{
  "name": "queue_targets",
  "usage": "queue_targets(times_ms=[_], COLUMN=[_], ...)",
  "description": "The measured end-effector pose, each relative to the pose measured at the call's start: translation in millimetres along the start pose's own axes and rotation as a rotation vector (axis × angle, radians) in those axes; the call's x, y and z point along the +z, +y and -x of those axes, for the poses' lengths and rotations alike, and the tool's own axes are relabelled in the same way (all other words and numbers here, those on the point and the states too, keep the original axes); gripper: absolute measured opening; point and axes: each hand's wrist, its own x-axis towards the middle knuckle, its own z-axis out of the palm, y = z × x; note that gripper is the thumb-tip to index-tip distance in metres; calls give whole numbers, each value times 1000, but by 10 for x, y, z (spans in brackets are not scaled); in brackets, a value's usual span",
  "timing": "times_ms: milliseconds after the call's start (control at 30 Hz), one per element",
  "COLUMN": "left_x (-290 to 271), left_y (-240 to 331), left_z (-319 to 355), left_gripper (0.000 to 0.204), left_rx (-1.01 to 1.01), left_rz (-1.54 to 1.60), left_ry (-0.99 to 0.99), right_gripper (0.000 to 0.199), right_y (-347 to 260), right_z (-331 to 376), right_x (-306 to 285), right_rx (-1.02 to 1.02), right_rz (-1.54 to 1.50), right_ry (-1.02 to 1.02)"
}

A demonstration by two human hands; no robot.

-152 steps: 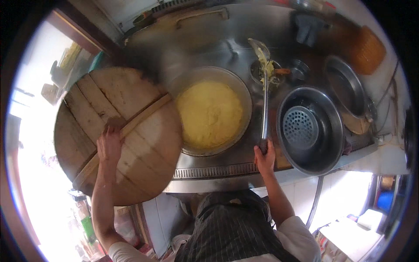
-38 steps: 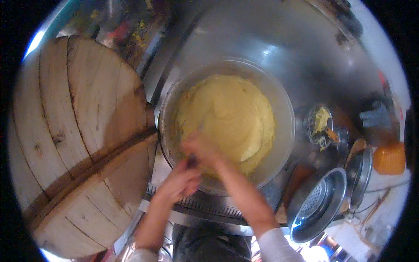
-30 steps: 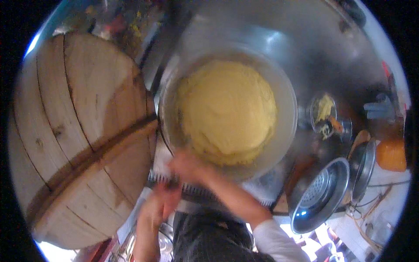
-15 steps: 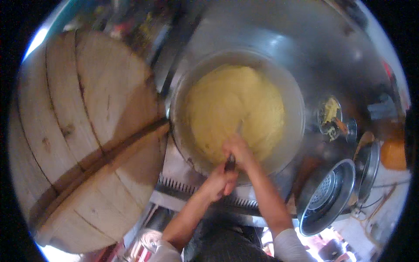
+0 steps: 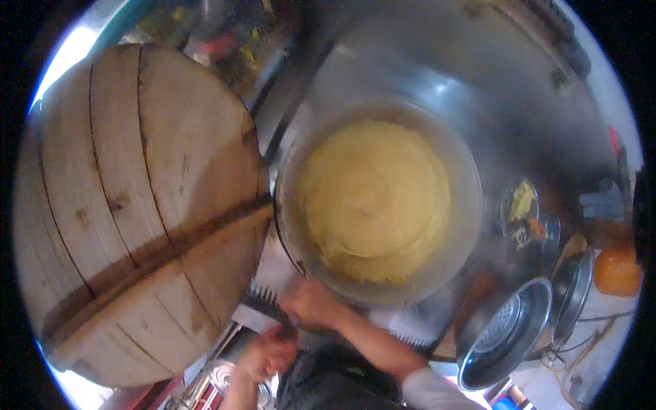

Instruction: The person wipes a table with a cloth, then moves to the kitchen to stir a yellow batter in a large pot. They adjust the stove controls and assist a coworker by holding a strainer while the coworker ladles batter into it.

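Note:
A large metal pot [image 5: 471, 198] stands in front of me, holding a thick yellow mass [image 5: 376, 198] with a smooth swirl on top and a rougher near edge. Outside its near left rim, my right hand [image 5: 307, 304] is closed and blurred by motion. Lower and nearer to my body, my left hand [image 5: 270, 352] is closed too. A dark-handled tool [image 5: 288, 333] shows between the two fists. Its working end cannot be made out, and nothing stands in the yellow mass.
A big round plank lid [image 5: 171, 164] with a wooden crossbar fills the left side. Right of the pot are a small bowl of yellow bits [image 5: 523, 201], a steel pan with a perforated insert [image 5: 502, 342], another metal pan [image 5: 577, 294] and an orange round object [image 5: 615, 271].
Both hands have moved left and toward my body, from over the pot to outside its near rim. The tool's metal shaft no longer shows in the yellow mass.

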Motion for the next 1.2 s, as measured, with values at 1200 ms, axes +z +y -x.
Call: queue_targets(times_ms=[1200], left_x=[922], left_y=[-7], left_z=[-953], left_gripper=[32], left_rx=[796], left_rz=[-1541], left_ry=[150], right_gripper=[7], right_y=[879], right_z=[133], right_x=[-785], right_rx=[11], right_rz=[182], right_ry=[247])
